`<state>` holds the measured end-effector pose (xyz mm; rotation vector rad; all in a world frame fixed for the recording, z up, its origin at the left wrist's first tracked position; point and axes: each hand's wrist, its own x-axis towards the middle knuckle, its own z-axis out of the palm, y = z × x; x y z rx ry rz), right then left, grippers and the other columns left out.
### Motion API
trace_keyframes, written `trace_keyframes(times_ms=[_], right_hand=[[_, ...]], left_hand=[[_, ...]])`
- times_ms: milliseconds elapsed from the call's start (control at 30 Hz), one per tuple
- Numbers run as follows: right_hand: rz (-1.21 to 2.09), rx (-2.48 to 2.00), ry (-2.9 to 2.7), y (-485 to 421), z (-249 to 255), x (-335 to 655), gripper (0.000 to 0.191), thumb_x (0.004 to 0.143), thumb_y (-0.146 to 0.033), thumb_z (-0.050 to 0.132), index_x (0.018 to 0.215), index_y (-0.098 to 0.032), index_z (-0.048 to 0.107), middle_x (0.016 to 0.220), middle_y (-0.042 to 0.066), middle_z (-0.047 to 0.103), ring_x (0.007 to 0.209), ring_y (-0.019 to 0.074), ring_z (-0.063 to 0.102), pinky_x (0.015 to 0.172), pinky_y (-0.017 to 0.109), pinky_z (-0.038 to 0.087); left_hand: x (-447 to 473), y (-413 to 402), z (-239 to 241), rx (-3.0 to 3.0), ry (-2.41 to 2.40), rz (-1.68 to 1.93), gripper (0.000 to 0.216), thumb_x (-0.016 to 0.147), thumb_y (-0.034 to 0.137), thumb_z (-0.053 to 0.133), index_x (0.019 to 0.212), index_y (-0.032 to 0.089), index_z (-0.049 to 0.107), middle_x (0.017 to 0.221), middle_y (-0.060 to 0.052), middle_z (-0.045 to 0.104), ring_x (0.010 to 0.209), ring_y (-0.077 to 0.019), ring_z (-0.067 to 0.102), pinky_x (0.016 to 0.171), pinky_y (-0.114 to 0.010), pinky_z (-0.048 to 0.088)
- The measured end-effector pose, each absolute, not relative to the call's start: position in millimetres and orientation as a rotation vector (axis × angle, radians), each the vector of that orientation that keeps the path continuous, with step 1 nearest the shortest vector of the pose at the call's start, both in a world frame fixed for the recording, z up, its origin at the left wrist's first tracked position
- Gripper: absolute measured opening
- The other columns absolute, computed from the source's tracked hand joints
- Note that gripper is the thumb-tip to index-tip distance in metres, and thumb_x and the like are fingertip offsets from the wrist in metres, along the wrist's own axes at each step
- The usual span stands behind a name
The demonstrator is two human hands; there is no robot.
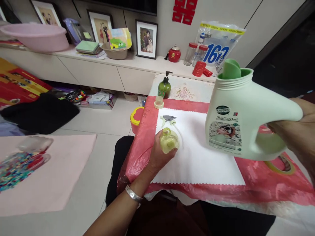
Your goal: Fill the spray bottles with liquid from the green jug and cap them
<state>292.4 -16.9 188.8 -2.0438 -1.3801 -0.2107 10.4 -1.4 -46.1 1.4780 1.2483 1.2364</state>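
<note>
My left hand (159,150) is wrapped round a small clear yellowish spray bottle (169,141), its neck uncapped, over the white sheet (201,157). Raised at the right, my right hand (305,114) grips the handle of a large pale green detergent jug (231,98). The jug is uncapped, and a green spout shows in its mouth. Its fingers are partly hidden by the handle. Beyond the bottle, a grey and cream trigger sprayer head (169,118) lies on the sheet with its thin tube. A translucent cap (159,102) rests at the sheet's far left corner.
A green pump bottle (164,87) stands at the table's far end. A roll of tape (283,165) lies on the red cover (261,183) at right. Behind is a shelf with framed photos (147,39), jars (190,54) and a pink basin (36,36). Beads (14,170) cover part of the left table.
</note>
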Motion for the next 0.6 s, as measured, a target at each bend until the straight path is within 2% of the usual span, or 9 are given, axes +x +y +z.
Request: trace_keyframes(times_ms=[100,267,433,600], right_hand=[[-0.074,-1.95,-1.218,-15,172,295,0.016,0.066,-0.034,0.067,0.072,-0.021,0.062,0.068,0.0,0.049,0.06,0.0087,0.039,0.053,0.026,0.031],[-0.071,-1.827,-1.197,-16,135,315,0.023,0.063,-0.039,0.064,0.073,-0.019,0.063,0.066,-0.001,0.05,0.061,0.0091,0.04,0.06,0.028,0.036],[-0.146,-1.685,-1.085,-10,103,327,0.02,0.055,-0.037,0.061,0.059,-0.018,0.056,0.055,-0.005,0.045,0.055,0.0086,0.038,0.057,0.027,0.036],[-0.137,-1.597,-0.964,13,72,334,0.024,0.056,-0.035,0.059,0.071,-0.016,0.061,0.062,-0.003,0.053,0.057,0.0109,0.045,0.053,0.025,0.037]], left_hand=[[8,-1,-46,1.433,1.223,1.252,0.081,0.071,0.043,0.081,0.135,0.02,0.039,0.136,-0.017,0.058,0.126,-0.0339,0.061,0.104,-0.052,0.053],[8,0,-48,1.353,1.169,1.291,0.076,0.074,0.054,0.077,0.132,0.019,0.043,0.133,-0.015,0.06,0.125,-0.0319,0.062,0.106,-0.051,0.051],[9,0,-54,1.325,1.121,1.321,0.083,0.069,0.048,0.084,0.135,0.02,0.042,0.136,-0.015,0.059,0.127,-0.0313,0.06,0.109,-0.048,0.048],[9,0,-57,1.402,1.215,1.347,0.095,0.061,0.039,0.091,0.14,0.023,0.04,0.143,-0.014,0.054,0.136,-0.0318,0.053,0.117,-0.05,0.039]])
